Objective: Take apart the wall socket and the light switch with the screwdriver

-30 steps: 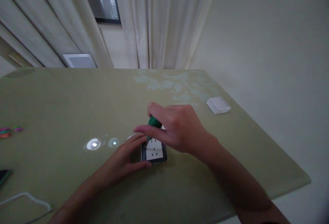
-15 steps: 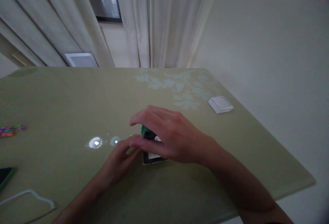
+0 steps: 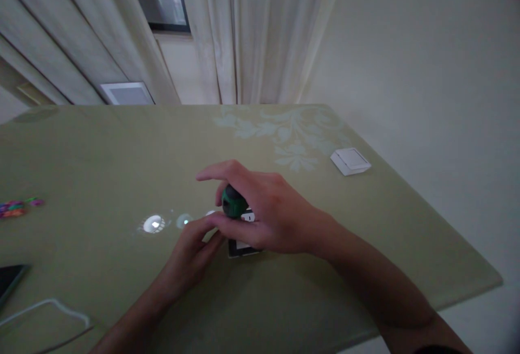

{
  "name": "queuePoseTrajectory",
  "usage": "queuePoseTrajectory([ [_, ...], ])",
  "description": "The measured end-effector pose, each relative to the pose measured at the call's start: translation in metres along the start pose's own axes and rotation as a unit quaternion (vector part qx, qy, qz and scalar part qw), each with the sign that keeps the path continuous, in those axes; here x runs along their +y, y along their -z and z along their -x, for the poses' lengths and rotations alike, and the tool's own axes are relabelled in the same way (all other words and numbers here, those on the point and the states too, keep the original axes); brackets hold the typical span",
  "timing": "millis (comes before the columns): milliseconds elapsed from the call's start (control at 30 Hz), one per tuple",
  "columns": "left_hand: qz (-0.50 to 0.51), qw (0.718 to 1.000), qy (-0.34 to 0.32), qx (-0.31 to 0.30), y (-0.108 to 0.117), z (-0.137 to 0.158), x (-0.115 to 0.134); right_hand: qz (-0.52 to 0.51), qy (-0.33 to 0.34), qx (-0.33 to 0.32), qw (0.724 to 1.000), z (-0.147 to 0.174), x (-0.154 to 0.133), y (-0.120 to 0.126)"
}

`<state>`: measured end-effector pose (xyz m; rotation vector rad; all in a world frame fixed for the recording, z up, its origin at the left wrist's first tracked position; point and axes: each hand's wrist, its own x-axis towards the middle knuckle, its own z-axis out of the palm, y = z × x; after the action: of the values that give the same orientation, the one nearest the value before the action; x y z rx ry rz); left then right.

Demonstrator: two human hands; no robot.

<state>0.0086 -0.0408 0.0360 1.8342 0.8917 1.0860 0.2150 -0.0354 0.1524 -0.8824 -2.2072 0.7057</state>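
A screwdriver with a green and black handle point(image 3: 234, 201) stands nearly upright, its end facing me. My right hand point(image 3: 266, 208) is closed round it with thumb and fingers, the index finger stretched out past it to the left. Beneath lies a wall socket point(image 3: 248, 216) with a white face, slots and a dark frame, partly covered by my right hand. My left hand point(image 3: 199, 243) is closed at the socket's left edge, its fingertips meeting under the screwdriver handle. The screwdriver's shaft and tip are hidden.
A white switch-like block point(image 3: 350, 161) sits near the table's point(image 3: 122, 153) right edge. On the left lie small colourful pieces point(image 3: 16, 208), a dark flat device point(image 3: 12, 281) and a white cable point(image 3: 52, 302). Curtains point(image 3: 276, 34) and a wall border the table.
My right hand has shifted on the handle; the index finger has lifted and straightened, and more of the handle shows. My left hand stays at the socket. The view has tilted slightly.
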Motion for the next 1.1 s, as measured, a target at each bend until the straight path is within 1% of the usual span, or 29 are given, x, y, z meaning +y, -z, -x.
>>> queuePoseTrajectory([
  [67, -0.005, 1.0, 0.007, 0.022, -0.0014, -0.0003, -0.0001, -0.008, 0.007, 0.006, 1.0, 0.0001, 0.001, 0.0001],
  [133, -0.008, 0.999, 0.03, 0.041, -0.002, -0.0008, 0.0001, -0.009, 0.013, 0.012, 1.0, 0.0002, 0.0014, 0.0002],
  [200, -0.006, 0.998, 0.042, 0.035, -0.0008, -0.0006, 0.0002, -0.015, 0.011, 0.014, 1.0, 0.0004, 0.0014, 0.0003],
  [267, -0.002, 1.0, 0.031, 0.006, 0.0017, 0.0001, 0.0007, -0.024, 0.012, 0.017, 1.0, 0.0004, 0.0017, 0.0004],
  [333, -0.003, 1.0, 0.014, -0.006, 0.0033, 0.0003, 0.0022, -0.031, 0.015, 0.019, 0.999, 0.0002, 0.0022, 0.0004],
  [400, -0.006, 1.0, 0.017, 0.009, 0.0028, -0.0005, 0.0045, -0.037, 0.013, 0.017, 0.999, 0.0, 0.0027, 0.0004],
  [500, -0.006, 0.998, 0.048, 0.043, -0.0002, -0.0028, 0.0074, -0.041, 0.006, 0.004, 0.999, -0.0003, 0.0031, 0.0001],
  [567, 0.0, 0.998, 0.059, 0.034, -0.0012, -0.0039, 0.0077, -0.035, 0.004, 0.003, 0.999, -0.0004, 0.0034, -0.0002],
  [667, 0.007, 0.999, 0.036, 0.002, -0.0009, -0.0043, 0.007, -0.033, 0.009, 0.012, 0.999, -0.0004, 0.0035, -0.0003],
  [733, 0.003, 1.0, 0.02, 0.009, -0.0012, -0.0046, 0.0072, -0.038, 0.014, 0.011, 0.999, -0.0003, 0.0025, 0.0001],
  [833, -0.008, 0.999, 0.028, 0.042, -0.0018, -0.0058, 0.0082, -0.036, 0.008, 0.001, 0.999, -0.0001, 0.0, 0.001],
  [867, -0.009, 0.998, 0.034, 0.045, -0.0014, -0.0059, 0.008, -0.031, 0.004, -0.001, 0.999, -0.0001, -0.0005, 0.0012],
  [933, 0.0, 0.999, 0.035, 0.028, 0.0008, -0.0054, 0.0066, -0.027, 0.001, 0.002, 1.0, 0.0, -0.0005, 0.0015],
  [1033, 0.011, 1.0, 0.01, -0.013, 0.0039, -0.0031, 0.0035, -0.032, 0.016, 0.014, 0.999, 0.0001, 0.0022, 0.001],
  [1100, 0.007, 1.0, 0.004, -0.011, 0.003, -0.0019, 0.003, -0.035, 0.023, 0.022, 0.999, 0.0003, 0.0039, 0.0003],
])
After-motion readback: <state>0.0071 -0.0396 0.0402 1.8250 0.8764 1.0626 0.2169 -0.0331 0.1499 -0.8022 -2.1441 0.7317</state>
